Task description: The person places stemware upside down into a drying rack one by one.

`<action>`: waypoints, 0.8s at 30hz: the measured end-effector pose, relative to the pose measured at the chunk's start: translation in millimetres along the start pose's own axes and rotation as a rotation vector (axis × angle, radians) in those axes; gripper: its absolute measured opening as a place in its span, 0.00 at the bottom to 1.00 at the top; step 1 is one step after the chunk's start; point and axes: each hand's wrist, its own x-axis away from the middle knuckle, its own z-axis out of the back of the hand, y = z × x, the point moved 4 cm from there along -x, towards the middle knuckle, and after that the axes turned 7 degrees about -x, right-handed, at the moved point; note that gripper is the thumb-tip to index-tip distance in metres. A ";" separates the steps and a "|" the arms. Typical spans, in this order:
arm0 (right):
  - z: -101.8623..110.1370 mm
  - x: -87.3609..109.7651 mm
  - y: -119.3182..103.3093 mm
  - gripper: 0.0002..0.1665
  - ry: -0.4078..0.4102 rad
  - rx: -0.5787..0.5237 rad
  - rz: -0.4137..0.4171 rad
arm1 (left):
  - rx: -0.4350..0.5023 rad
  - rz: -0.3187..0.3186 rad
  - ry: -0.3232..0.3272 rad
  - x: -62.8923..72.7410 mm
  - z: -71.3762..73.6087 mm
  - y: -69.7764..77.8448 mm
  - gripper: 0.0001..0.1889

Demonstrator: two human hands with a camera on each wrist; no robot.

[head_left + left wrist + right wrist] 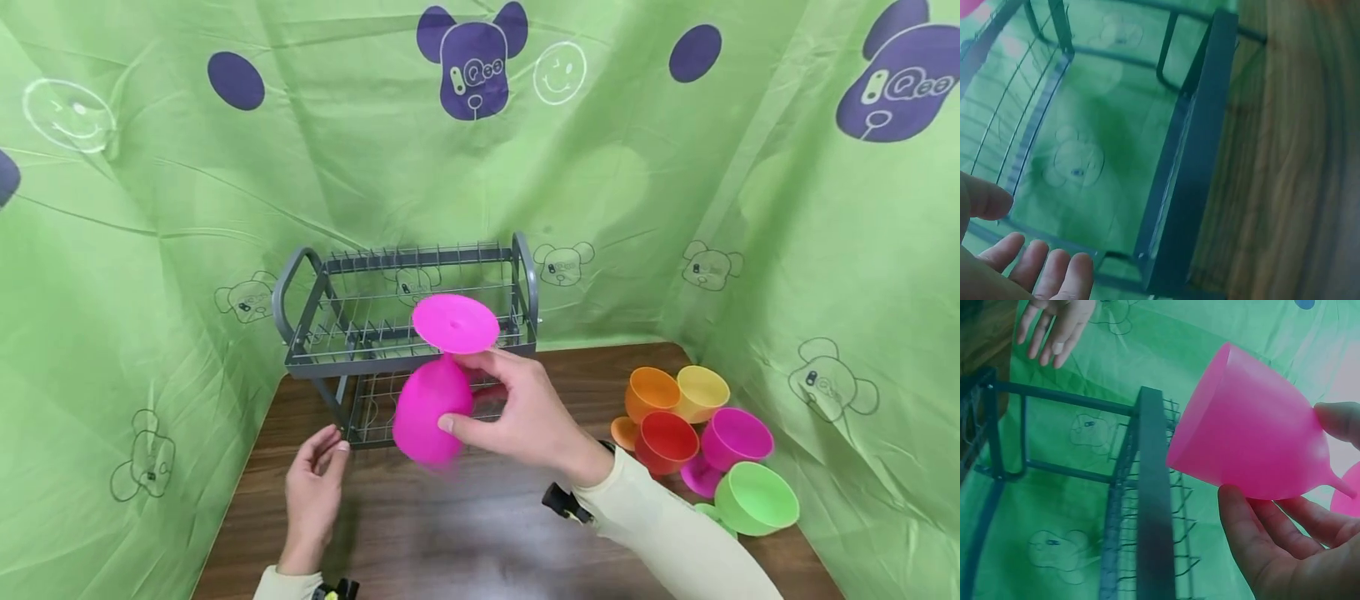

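Note:
My right hand (pixel 525 417) grips a pink plastic goblet (pixel 429 417) upside down, its round foot on top and its bowl facing down. The goblet is in front of a dark grey two-tier dish rack (pixel 360 364). In the right wrist view, thumb and fingers lie around the goblet's bowl (pixel 1260 431). Near the rack's lower left front corner is my left hand (pixel 315 483), holding nothing, its fingers loosely bent. The left wrist view shows those fingers (pixel 1029 265) beside the rack frame (pixel 1194 162); I cannot tell whether they touch it.
At the right of the wooden table (pixel 465 533) stand an orange goblet (pixel 651 392), a yellow one (pixel 702 392), a red one (pixel 666 442), another pink one (pixel 738 437) and a green one (pixel 757 498). Green patterned cloth (pixel 622 192) hangs around the table at the back and both sides.

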 end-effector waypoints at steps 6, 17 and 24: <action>-8.6 -30.5 -11.8 0.35 -0.041 0.021 -0.015 | -0.011 -0.018 0.044 -33.5 8.3 -2.4 0.23; -23.8 -94.2 -23.1 0.37 -0.045 0.122 -0.038 | 0.035 0.023 0.067 -72.2 9.5 -15.5 0.26; -28.3 -135.6 -20.4 0.38 -0.001 0.180 -0.080 | 0.141 0.012 0.050 -88.1 3.2 -21.2 0.25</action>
